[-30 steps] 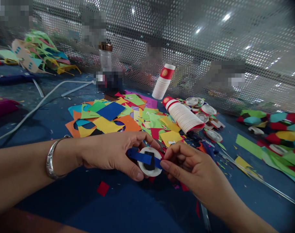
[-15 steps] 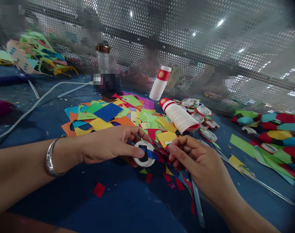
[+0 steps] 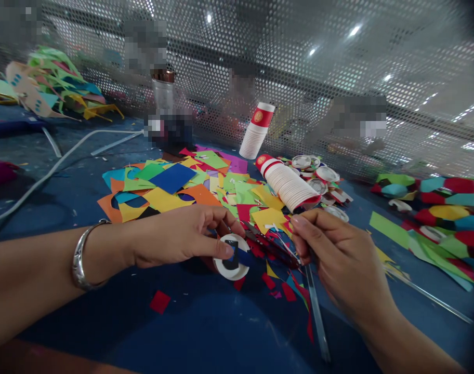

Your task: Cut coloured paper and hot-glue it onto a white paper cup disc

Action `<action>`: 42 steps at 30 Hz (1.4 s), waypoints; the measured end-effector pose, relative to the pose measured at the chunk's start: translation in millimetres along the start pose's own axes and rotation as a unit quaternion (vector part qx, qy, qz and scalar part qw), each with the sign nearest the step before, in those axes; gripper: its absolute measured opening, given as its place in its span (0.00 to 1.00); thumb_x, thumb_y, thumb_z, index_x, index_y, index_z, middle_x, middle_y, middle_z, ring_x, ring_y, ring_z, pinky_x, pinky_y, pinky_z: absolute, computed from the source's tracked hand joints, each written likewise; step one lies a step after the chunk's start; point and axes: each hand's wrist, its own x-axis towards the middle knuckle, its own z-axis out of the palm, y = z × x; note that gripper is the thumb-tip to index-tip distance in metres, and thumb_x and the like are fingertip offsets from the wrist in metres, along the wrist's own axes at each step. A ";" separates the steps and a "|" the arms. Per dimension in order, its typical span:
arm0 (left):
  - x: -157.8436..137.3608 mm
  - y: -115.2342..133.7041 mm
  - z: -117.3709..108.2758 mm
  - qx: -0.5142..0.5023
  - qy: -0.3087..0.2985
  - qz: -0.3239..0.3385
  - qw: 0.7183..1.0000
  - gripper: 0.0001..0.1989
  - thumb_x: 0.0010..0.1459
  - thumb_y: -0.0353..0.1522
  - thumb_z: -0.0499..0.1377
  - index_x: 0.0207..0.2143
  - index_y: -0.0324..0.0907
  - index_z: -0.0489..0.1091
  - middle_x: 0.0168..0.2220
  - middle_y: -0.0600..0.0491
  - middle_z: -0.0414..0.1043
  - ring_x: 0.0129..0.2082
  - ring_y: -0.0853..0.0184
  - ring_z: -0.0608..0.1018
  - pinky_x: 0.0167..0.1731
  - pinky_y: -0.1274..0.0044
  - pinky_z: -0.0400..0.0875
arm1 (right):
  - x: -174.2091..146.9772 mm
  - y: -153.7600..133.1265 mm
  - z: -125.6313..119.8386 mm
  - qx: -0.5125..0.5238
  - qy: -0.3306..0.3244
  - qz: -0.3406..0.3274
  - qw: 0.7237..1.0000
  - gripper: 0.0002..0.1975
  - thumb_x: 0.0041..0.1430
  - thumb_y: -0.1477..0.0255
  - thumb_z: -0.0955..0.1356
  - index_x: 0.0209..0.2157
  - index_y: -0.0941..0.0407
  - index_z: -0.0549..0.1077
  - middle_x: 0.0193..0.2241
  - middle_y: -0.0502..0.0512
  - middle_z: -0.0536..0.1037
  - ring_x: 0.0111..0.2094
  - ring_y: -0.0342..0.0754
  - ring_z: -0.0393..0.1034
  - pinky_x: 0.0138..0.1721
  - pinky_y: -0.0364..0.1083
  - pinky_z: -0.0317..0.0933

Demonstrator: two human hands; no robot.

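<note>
My left hand [image 3: 206,236] is closed round a cut-down white paper cup [image 3: 222,269], its thumb pressing on the round face. A black paper piece [image 3: 231,259] lies on that face, and a blue paper strip [image 3: 244,258] reaches towards its right edge. To the right, my right hand [image 3: 330,254] is apart from the cup, with thumb and fingers pinched together. What they hold, if anything, I cannot make out. Dark scissors [image 3: 266,243] lie between the hands, over the paper scraps, their handle end close to my right fingers.
Coloured paper pieces [image 3: 162,192] are heaped behind my hands. Beyond are a lying stack of paper cups [image 3: 289,184], a standing stack [image 3: 254,136] and several cut cup bottoms [image 3: 318,184]. A clear glue stick [image 3: 317,314] lies in front; a white cable [image 3: 61,161] crosses the left.
My right hand has moved right, away from the cup, uncovering more of the scissors. The cup in my left hand has dropped slightly and tilted.
</note>
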 end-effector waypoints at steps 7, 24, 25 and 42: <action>-1.1 -1.7 -0.4 -0.027 0.035 0.034 0.998 0.15 0.59 0.31 0.65 0.47 0.41 0.68 0.44 0.52 0.73 0.41 0.68 0.76 0.42 0.74 0.72 | -1.6 -3.8 10.6 -0.040 -0.204 0.040 0.977 0.17 0.67 0.56 0.66 0.33 0.55 0.76 0.26 0.50 0.78 0.26 0.42 0.72 0.28 0.41 0.66; 2.0 4.9 -3.0 -0.172 0.007 -0.066 0.983 0.19 0.57 0.46 0.66 0.42 0.41 0.78 0.39 0.50 0.79 0.37 0.64 0.79 0.35 0.73 0.74 | -17.9 -7.2 11.3 -0.078 -0.056 -0.138 0.986 0.03 0.62 0.70 0.73 0.37 0.48 0.81 0.32 0.49 0.83 0.31 0.46 0.77 0.32 0.44 0.70; 2.0 5.0 -3.5 -0.172 0.005 -0.073 0.982 0.20 0.57 0.47 0.66 0.42 0.41 0.78 0.38 0.50 0.79 0.36 0.65 0.79 0.36 0.73 0.75 | -18.2 -7.5 10.7 -0.099 -0.051 -0.170 0.979 0.06 0.61 0.72 0.73 0.38 0.46 0.81 0.34 0.49 0.84 0.33 0.47 0.78 0.35 0.44 0.72; 0.7 2.3 -9.1 -0.136 0.005 -0.032 0.990 0.16 0.49 0.24 0.68 0.41 0.40 0.72 0.38 0.55 0.75 0.38 0.70 0.77 0.39 0.76 0.71 | -15.9 -1.5 8.2 -0.220 -0.096 -0.237 0.941 0.12 0.67 0.74 0.67 0.49 0.48 0.76 0.44 0.52 0.83 0.44 0.50 0.78 0.47 0.49 0.70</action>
